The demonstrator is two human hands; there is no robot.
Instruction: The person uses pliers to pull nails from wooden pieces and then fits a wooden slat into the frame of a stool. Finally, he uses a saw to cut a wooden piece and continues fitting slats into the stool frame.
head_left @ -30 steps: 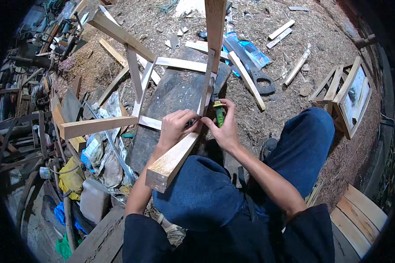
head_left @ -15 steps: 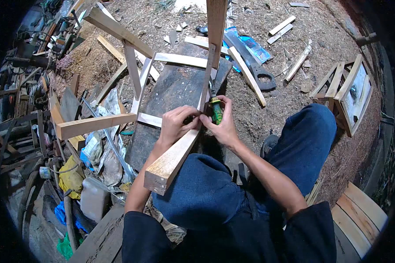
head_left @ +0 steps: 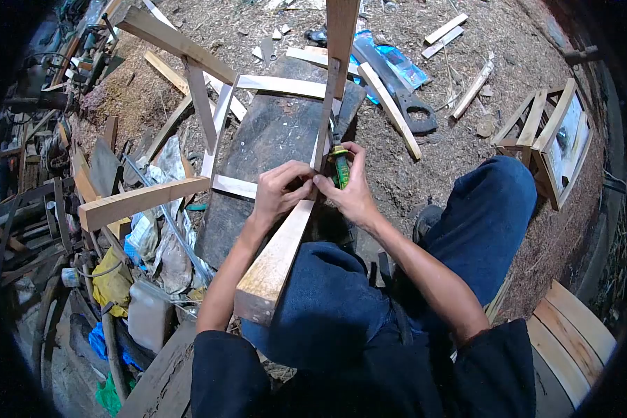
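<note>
A wooden frame (head_left: 219, 115) of light rails and square legs rests over a dark, worn board (head_left: 272, 132). One leg (head_left: 275, 261) points toward me, its end above my thigh. At this leg's joint my left hand (head_left: 282, 191) has its thumb and fingers pinched together; whatever is between them is too small to make out. My right hand (head_left: 355, 195) holds a green-handled screwdriver (head_left: 341, 167) with a yellow collar, its metal shaft pointing away from me. The right thumb reaches to the same joint, close to the left fingertips.
A handsaw (head_left: 414, 115) lies beyond the frame by a blue plastic packet (head_left: 404, 70). Loose wood strips (head_left: 390, 111) are scattered on the shavings. Another small wooden frame (head_left: 547, 143) stands at right. Scrap wood, a plastic jug (head_left: 148, 313) and a yellow bag (head_left: 111, 282) crowd the left.
The frame's far parts have shifted slightly left and up in view, and the near leg's end slightly right and down. Both hands keep their places at the joint, the screwdriver still in the right.
</note>
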